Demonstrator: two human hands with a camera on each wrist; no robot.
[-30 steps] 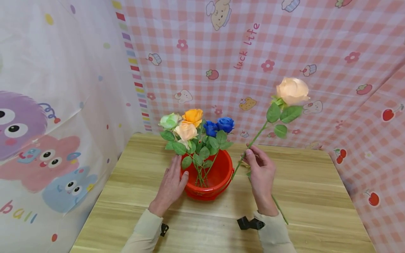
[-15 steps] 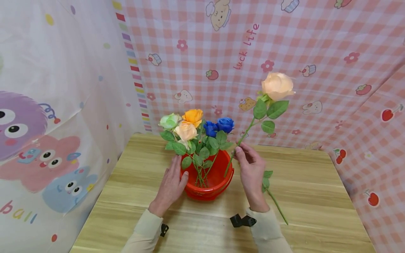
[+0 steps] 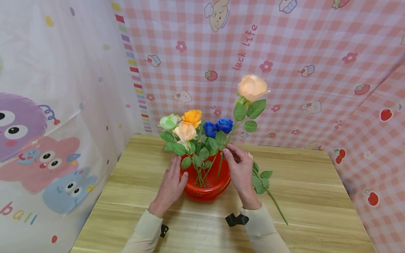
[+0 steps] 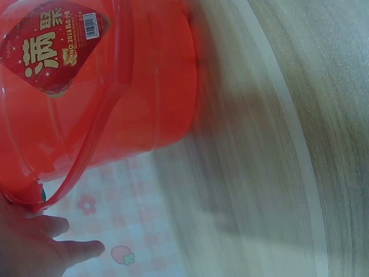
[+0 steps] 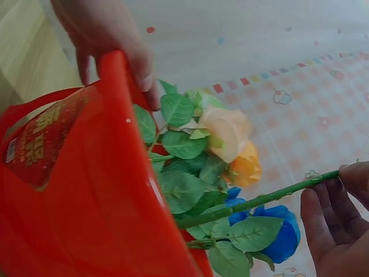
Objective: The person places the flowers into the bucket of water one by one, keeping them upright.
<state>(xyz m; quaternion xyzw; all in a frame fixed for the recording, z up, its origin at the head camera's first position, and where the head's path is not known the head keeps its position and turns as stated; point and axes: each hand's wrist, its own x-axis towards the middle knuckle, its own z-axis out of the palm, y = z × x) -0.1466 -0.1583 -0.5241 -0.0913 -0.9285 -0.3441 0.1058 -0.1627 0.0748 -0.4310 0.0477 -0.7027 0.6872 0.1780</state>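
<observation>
A red bucket (image 3: 207, 192) stands on the table with several artificial roses in it: green, orange (image 3: 192, 117), peach (image 3: 185, 131) and blue (image 3: 225, 124). My left hand (image 3: 169, 184) holds the bucket's left rim, the thumb over the inside and the fingers along the outer wall. Between thumb and fingers, my right hand (image 3: 241, 172) pinches the green stem of another peach rose (image 3: 253, 88). Its bloom rises above the others, and the stem's lower end is inside the bucket. In the right wrist view, that stem (image 5: 277, 194) passes over the rim.
Right of the bucket, another flower (image 3: 274, 202) lies on the wooden table (image 3: 316, 196), its head partly hidden behind my right hand. Pink checked cloth (image 3: 316, 116) hangs behind the table, and a white cartoon-print cloth (image 3: 88, 116) hangs at the left.
My right hand has moved left with the peach rose, bringing its stem end from outside the right rim into the bucket. The flower on the table is more exposed. My left hand stays put.
</observation>
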